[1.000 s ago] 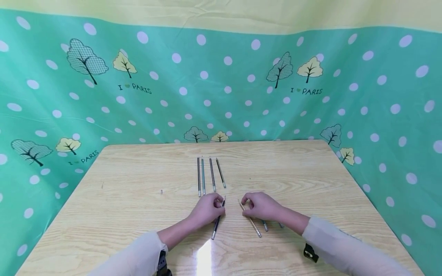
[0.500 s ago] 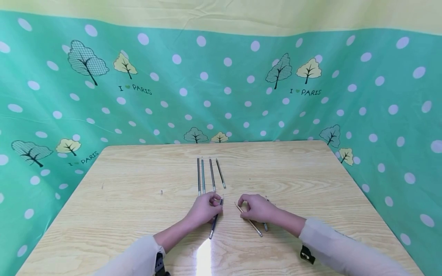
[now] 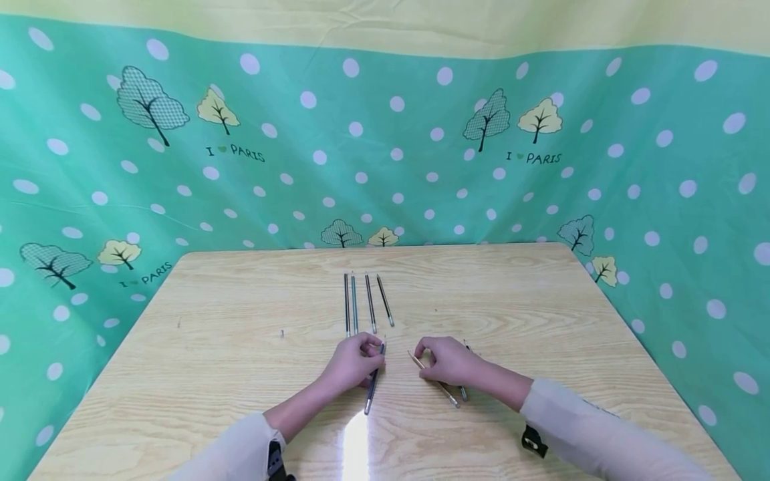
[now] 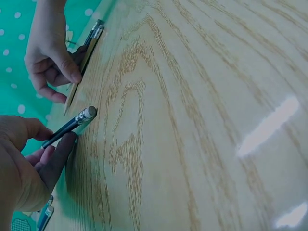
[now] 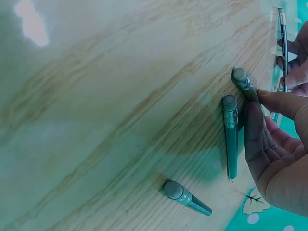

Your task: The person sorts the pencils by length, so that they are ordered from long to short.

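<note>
In the head view my left hand (image 3: 351, 361) pinches a dark pencil (image 3: 371, 393) between thumb and fingers. Its metal-capped eraser end points toward me, and the left wrist view shows that dark pencil (image 4: 72, 126) tilted with its eraser end up. To the right, my right hand (image 3: 451, 361) pinches a tan pencil (image 3: 446, 393), tip to the far left. Close beside this hand lies a teal pencil (image 5: 231, 144), seen in the right wrist view, and another pencil (image 5: 195, 203) rests farther off. Palm and wrist partly hide these two in the head view.
Beyond my left hand lie several pencils, a teal one (image 3: 354, 304) and a black one (image 3: 386, 300) among them, roughly side by side. A tiny dark bit (image 3: 282, 333) sits to the left on the wooden table (image 3: 240, 294). A green dotted curtain (image 3: 385, 147) hangs behind.
My left hand has shifted slightly left with the dark pencil. The right hand has also drifted a little left, and the tan pencil's eraser end has swung slightly right and away from me.
</note>
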### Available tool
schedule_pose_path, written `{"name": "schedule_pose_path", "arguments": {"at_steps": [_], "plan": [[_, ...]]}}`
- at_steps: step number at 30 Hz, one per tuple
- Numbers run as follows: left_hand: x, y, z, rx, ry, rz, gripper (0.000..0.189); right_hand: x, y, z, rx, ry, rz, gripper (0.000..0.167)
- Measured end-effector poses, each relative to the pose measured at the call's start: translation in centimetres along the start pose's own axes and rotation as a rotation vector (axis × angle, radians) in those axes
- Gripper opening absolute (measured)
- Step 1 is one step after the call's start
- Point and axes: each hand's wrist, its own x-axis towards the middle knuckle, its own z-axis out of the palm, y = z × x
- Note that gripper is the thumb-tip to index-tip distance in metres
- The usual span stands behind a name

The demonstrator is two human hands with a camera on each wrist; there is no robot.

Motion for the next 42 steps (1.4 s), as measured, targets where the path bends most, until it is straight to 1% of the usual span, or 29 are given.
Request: {"name": "schedule_pose_path", "arguments": {"at_steps": [6,10,14,17,21,24,26,30,33,42], "plan": [[-0.1,-0.1,-0.1,-0.014,-0.003,-0.001,0.033,0.0,0.0,0.0,0.020,-0.007,0.013,0.024],[-0.1,0.0,-0.2,-0.016,0.000,-0.007,0.033,0.0,0.1,0.2,0.006,-0.002,-0.004,0.025],[-0.2,0.0,-0.4,-0.025,0.003,-0.013,0.033,0.0,0.1,0.2,0.028,0.009,-0.007,0.026],[-0.2,0.0,-0.4,-0.037,0.006,-0.018,0.033,0.1,0.1,0.0,0.088,0.020,-0.001,0.028],[-0.1,0.0,-0.5,-0.055,0.012,-0.012,0.034,0.3,-0.1,-0.4,0.240,0.028,0.022,0.029],[0.0,0.0,-0.4,-0.063,0.019,-0.005,0.035,0.7,-0.1,-0.6,0.365,0.032,0.066,0.028],[0.0,-0.1,-0.4,-0.064,0.024,-0.006,0.035,0.9,-0.1,-0.7,0.423,0.035,0.099,0.027],[0.1,0.0,-0.4,-0.069,0.034,-0.014,0.036,1.4,0.2,-0.6,0.507,0.033,0.163,0.028],[0.1,0.1,-0.4,-0.089,0.041,-0.022,0.037,1.5,0.4,-0.6,0.563,0.021,0.190,0.030],[0.3,0.3,0.0,-0.184,0.049,-0.042,0.040,1.7,0.5,-0.4,0.698,-0.004,0.192,0.035]]}}
